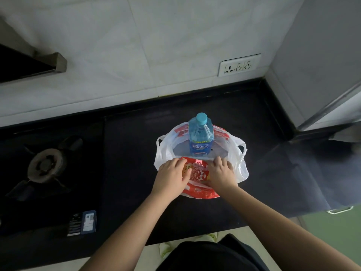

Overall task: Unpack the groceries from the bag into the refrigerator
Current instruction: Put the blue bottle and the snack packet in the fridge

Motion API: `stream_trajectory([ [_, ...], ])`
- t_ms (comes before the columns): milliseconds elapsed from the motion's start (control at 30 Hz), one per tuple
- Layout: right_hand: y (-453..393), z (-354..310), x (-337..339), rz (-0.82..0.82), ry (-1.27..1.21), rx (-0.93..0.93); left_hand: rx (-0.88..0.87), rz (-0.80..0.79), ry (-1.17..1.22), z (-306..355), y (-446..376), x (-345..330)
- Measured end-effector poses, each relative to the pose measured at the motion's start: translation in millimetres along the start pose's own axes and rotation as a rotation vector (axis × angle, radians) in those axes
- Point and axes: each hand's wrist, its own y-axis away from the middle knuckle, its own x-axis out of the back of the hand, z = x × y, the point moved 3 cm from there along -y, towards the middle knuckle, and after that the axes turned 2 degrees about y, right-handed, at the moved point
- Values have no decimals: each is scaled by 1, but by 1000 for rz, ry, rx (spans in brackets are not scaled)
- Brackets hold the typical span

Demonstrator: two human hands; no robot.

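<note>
Two hands on the bag [239,165] on the dark surface [136,153]: left hand [172,176] and right hand [221,174] gripping the red packet [197,171] between them, upright water bottle [200,136] just beyond, refrigerator [320,61] off right.

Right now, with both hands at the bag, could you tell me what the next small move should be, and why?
Probably lift the red snack packet up out of the white plastic bag. The left hand and right hand already flank it at the bag's open mouth, while the water bottle stands upright behind, untouched.
</note>
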Motion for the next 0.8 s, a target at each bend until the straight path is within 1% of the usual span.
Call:
stream_trajectory([
  [167,6,2,7,-3,-115,-33,12,7,40,-2,0,5],
  [267,8,6,15,-32,-243,-88,20,2,61,-2,-2,6],
  [433,15,8,31,58,-329,-24,93,-32,133,-5,-8,7],
  [500,21,9,35,87,-400,-16,156,-64,187,-6,-10,9],
  [633,33,12,43,122,-562,-69,335,-104,420,-12,-14,14],
  [700,37,15,46,146,-593,-82,337,-121,469,-16,-15,15],
  [800,38,21,51,140,-601,-80,317,-93,499,-18,-16,21],
])
